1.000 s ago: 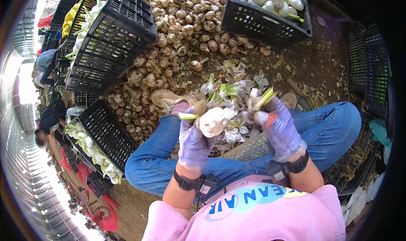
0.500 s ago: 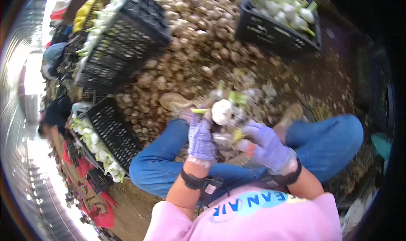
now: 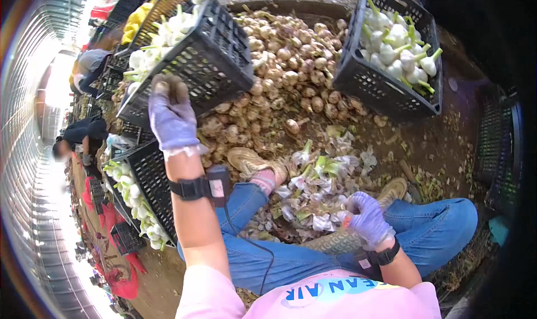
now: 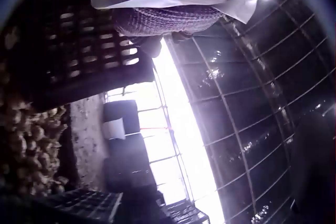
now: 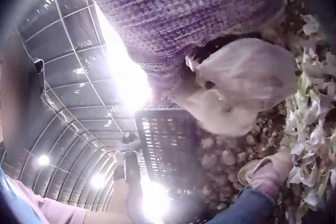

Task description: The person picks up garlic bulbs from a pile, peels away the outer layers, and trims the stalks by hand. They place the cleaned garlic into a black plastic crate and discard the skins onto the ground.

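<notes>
My left hand (image 3: 172, 115), in a purple glove with brownish fingertips, is stretched out to the side of a black crate (image 3: 215, 67) of white garlic bulbs (image 3: 168, 33). Its fingers overlap the crate's near rim, and no bulb shows in them. From below, the left wrist view shows the glove (image 4: 165, 22) beside the crate's slatted wall. Low over the right knee, my right hand (image 3: 369, 221) has bent fingers, with an orange band at the thumb. A pale, streaked shape (image 5: 244, 79) lies under that glove; I cannot tell whether it is held.
A heap of unpeeled garlic (image 3: 279, 61) covers the ground ahead. Peeled skins and cut stems (image 3: 319, 179) lie between the legs. Another crate of white garlic (image 3: 358, 89) stands at the right, and one more (image 3: 151, 179) at the left. Other people work farther left.
My left hand has left the lap with the white bulb and reached up and left to the crate; the bulb no longer shows in it. My right hand stays near the right knee.
</notes>
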`<state>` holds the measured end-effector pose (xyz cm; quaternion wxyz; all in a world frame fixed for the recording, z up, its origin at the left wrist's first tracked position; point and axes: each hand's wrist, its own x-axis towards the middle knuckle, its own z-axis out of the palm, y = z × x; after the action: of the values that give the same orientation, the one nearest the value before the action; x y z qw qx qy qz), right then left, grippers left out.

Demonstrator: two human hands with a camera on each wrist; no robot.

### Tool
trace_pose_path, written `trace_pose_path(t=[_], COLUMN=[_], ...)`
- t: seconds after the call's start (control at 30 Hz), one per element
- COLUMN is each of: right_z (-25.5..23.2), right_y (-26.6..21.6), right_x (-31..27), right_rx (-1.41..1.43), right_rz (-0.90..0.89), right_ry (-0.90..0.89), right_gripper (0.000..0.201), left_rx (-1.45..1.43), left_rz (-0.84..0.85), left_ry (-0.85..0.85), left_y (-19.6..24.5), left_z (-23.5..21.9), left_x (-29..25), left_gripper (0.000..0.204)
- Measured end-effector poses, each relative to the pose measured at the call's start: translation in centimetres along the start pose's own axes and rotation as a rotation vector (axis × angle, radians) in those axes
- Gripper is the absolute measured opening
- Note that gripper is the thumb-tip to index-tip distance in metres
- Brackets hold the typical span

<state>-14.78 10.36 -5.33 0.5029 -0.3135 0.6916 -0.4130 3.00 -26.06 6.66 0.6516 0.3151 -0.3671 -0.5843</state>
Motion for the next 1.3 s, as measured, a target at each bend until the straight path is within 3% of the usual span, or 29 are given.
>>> trace_pose_path(t=[0.07,0.13,0.2,0.27,0.33,0.4,0.47,0.5,0.57,0.6,0.67,0.7,0.73,0.8,0.87,0.93,1.13,1.3], right_z=[0.1,0.1,-0.1,-0.3,-0.9,-0.7,-1.0,-0.9,-1.3,-1.4,-1.3,-1.1,-0.8,-0.5,0.1,0.2,0.8,-0.8], right_y=[0.3,0.1,1.5,2.1,2.3,3.3,3.5,4.0,3.8,3.8,4.0,2.6,1.7,0.4,1.2,-2.5,-3.9,-5.4], right_x=[0.6,1.3,2.1,3.1,4.0,4.4,4.7,4.8,5.0,5.1,5.1,4.8,4.9,4.2,3.7,2.9,-0.4,-2.3], right_rx=[-0.034,0.317,0.298,0.385,0.349,0.191,0.298,0.151,-0.204,-0.201,0.026,0.355,0.353,0.827,0.728,0.902,0.798,0.805], right_rz=[-0.007,0.196,0.193,0.137,0.206,0.055,0.178,0.064,-0.086,-0.086,-0.072,0.102,0.102,0.243,0.072,0.034,-0.094,0.024], right_ry=[0.024,0.015,0.007,0.042,-0.012,0.037,0.028,0.062,0.088,0.09,0.1,0.129,0.136,0.181,0.167,0.123,0.096,-0.065], right_gripper=[0.015,0.018,0.027,0.037,0.042,0.039,0.039,0.041,0.041,0.041,0.038,0.037,0.037,0.037,0.033,0.029,0.027,0.029], left_rx=[0.197,0.392,0.553,0.804,1.275,1.687,1.741,1.74,1.638,1.64,0.918,1.018,1.115,1.077,1.038,1.008,0.941,0.888], left_rz=[-0.117,-0.329,-0.564,-0.574,-0.443,-0.455,-0.408,-0.416,-0.382,-0.38,-0.683,-0.686,-0.687,-0.186,0.139,0.278,0.431,0.285], left_ry=[-0.085,-0.079,-0.199,-0.351,-0.576,-0.73,-0.749,-0.755,-0.665,-0.668,-0.5,-0.563,-0.626,-0.935,-1.094,-1.126,-1.132,-1.078], left_y=[-4.0,-9.6,-14.3,-22.1,-27.9,-30.4,-32.5,-32.7,-32.0,-30.7,-26.3,-22.9,-19.9,-16.1,-12.2,-10.1,-5.9,-4.2], left_z=[-0.8,-2.7,-4.0,-8.1,-10.6,-10.3,-11.3,-11.4,-10.9,-9.5,-5.1,-2.1,0.0,-0.2,0.8,0.5,0.3,-0.5], left_x=[-2.5,-3.7,-5.7,-6.2,-6.9,-7.8,-8.5,-8.8,-9.3,-10.1,-12.9,-14.1,-15.4,-18.4,-20.4,-22.2,-24.7,-25.9], left_gripper=[0.02,0.023,0.026,0.039,0.05,0.069,0.073,0.073,0.071,0.071,0.069,0.073,0.076,0.072,0.07,0.075,0.071,0.073])
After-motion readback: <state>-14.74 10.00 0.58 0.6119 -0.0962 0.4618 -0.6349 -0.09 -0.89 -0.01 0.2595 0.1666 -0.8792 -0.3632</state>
